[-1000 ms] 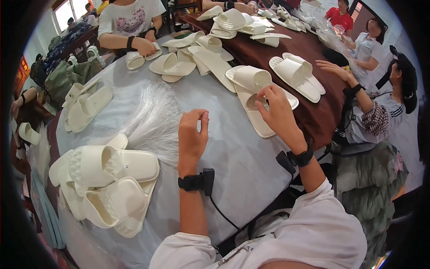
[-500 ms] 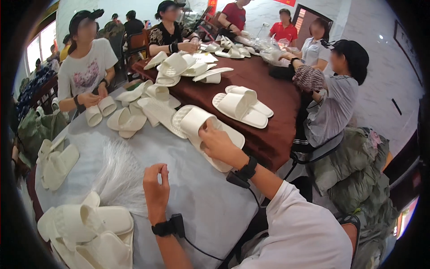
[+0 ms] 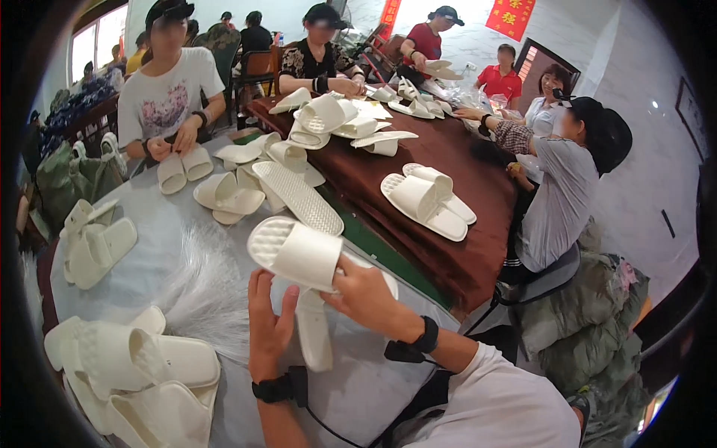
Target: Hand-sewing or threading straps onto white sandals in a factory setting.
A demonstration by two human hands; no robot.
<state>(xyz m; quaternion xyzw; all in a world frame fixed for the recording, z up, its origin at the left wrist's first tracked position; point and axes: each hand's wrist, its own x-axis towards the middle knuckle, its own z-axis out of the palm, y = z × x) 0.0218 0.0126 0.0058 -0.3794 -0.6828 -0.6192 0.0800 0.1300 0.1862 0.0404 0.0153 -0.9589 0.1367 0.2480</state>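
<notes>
My right hand (image 3: 367, 297) grips a cream slide slipper (image 3: 305, 255) by the side of its wide strap, holding it over the pale-covered table. A second slipper (image 3: 315, 342) hangs beneath it, partly hidden; how the two are held together I cannot make out. My left hand (image 3: 270, 322) is just below the upper slipper's textured end, thumb apart from the fingers. Its fingertips are close to the slipper's edge, and whether they touch is unclear. To the left of that hand lies a bundle of thin clear strands (image 3: 200, 278).
Stacked slippers (image 3: 123, 358) lie at the lower left, another pair (image 3: 97, 250) above them. A slipper pile (image 3: 295, 149) spans the middle, and a pair (image 3: 429, 198) rests on the brown cloth (image 3: 478, 246). Co-workers sit around; one person's hands (image 3: 175, 142) hold slippers. Sacks (image 3: 582, 321) stand right.
My right hand has lifted the slippers off the table and drawn them nearer and left. My left hand has opened and come up to the slipper. The view has shifted slightly.
</notes>
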